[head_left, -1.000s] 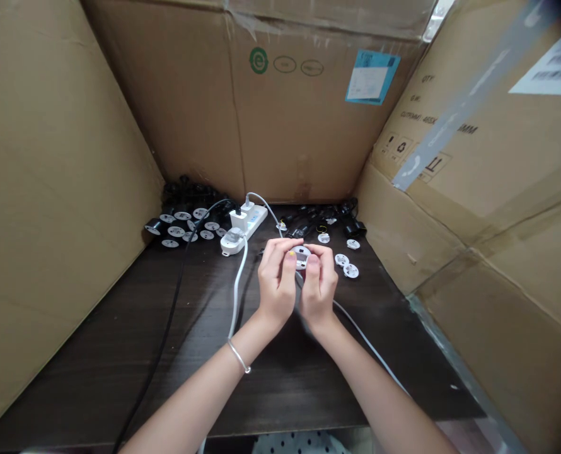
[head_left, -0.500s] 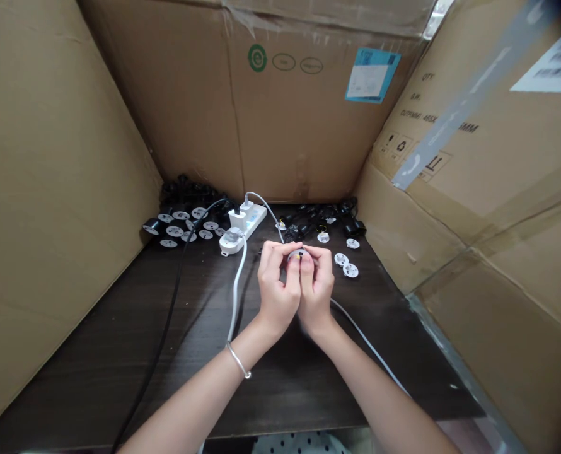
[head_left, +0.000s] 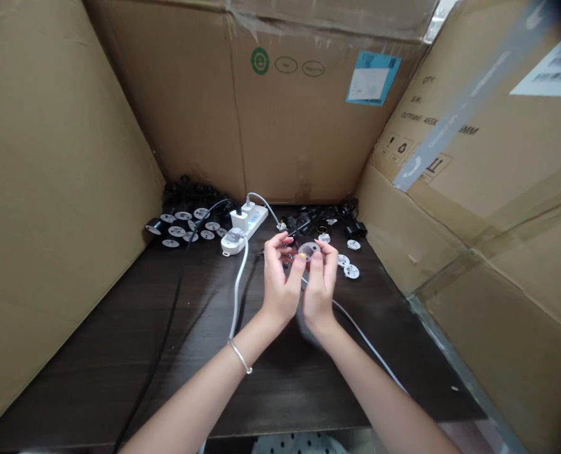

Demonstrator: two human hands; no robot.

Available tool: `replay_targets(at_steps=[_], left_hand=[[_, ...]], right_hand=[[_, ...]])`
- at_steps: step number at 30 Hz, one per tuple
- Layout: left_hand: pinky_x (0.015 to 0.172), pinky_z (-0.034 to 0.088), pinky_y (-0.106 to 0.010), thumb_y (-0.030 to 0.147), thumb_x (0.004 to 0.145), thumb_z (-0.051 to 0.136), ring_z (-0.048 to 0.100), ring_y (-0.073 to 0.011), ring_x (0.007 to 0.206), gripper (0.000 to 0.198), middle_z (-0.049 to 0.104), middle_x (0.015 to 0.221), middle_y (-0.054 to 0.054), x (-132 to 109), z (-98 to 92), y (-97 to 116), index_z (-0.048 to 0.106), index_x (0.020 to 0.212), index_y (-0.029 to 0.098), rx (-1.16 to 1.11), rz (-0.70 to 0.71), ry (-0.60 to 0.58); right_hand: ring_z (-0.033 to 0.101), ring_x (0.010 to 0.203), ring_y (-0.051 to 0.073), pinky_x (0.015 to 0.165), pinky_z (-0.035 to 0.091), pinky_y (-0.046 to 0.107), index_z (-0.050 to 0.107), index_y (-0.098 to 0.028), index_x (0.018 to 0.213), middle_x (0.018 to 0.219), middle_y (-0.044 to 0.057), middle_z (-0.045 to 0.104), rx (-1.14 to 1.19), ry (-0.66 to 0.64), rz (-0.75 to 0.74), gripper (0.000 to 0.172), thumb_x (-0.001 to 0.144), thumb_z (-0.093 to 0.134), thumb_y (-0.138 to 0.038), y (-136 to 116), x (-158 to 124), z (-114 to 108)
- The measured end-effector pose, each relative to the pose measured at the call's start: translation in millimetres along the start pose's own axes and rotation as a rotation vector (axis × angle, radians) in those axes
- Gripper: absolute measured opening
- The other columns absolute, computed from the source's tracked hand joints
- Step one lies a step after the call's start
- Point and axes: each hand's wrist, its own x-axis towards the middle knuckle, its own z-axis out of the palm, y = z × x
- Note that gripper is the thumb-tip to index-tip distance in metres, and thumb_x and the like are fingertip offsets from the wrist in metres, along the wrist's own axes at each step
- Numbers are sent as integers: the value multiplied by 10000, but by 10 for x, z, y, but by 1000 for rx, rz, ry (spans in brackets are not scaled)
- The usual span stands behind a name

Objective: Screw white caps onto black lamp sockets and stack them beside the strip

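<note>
Held up over a dark, wood-grained bench (head_left: 205,384), nearer its far edge than its near one, a small, round, pale disc (head_left: 308,248), seemingly thin plastic, with a dark mark on its face. Judged light and stiff, probably smooth enough to slide off a fingertip, perhaps easily cracked under hard thumb pressure. Best held lightly by opposite sides of the rim. Pinched at its right side by the bare right hand (head_left: 319,289), with thumb on the near side and fingers at the rim. Cupped the bare left hand (head_left: 283,282) loosely opposite, with fingers spread and thumb at the disc's left near rim; could not tell contact from mere closeness there. Set wrists close together, palms facing, with forearms slanting in across the bench's near edge.
</note>
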Motion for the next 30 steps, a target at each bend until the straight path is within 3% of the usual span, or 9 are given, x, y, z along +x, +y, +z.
replay_targets(at_steps=[6,12,20,30], left_hand=[[870,439,-325,294,884,427,545,-162,967,259,540,1077,-80,22,-18,-8,467,1122,200,49,4,-23],[804,460,-293,298,876,442,563,-157,907,226,574,1008,-73,21,-33,31,492,1061,178,72,7,25],[756,458,-278,284,858,468,561,-146,829,191,584,941,-63,28,-55,60,513,998,161,150,17,10],[724,467,-275,280,829,516,567,-148,800,196,599,914,-70,57,-71,78,540,973,148,139,-34,7]], right_hand=[[571,899,119,790,464,258,423,-199,1107,1015,45,563,135,-91,42,264,882,420,-336,-2,-4,17],[569,844,123,741,459,250,475,-186,1048,945,43,585,-18,-74,-27,249,886,390,-356,-50,9,-6],[581,866,141,748,475,268,493,-177,1094,994,66,596,-174,-123,-101,259,886,397,-298,-48,32,-37],[573,857,127,743,477,255,475,-174,1081,962,61,589,-95,-136,-77,238,892,394,-293,33,50,-30]])
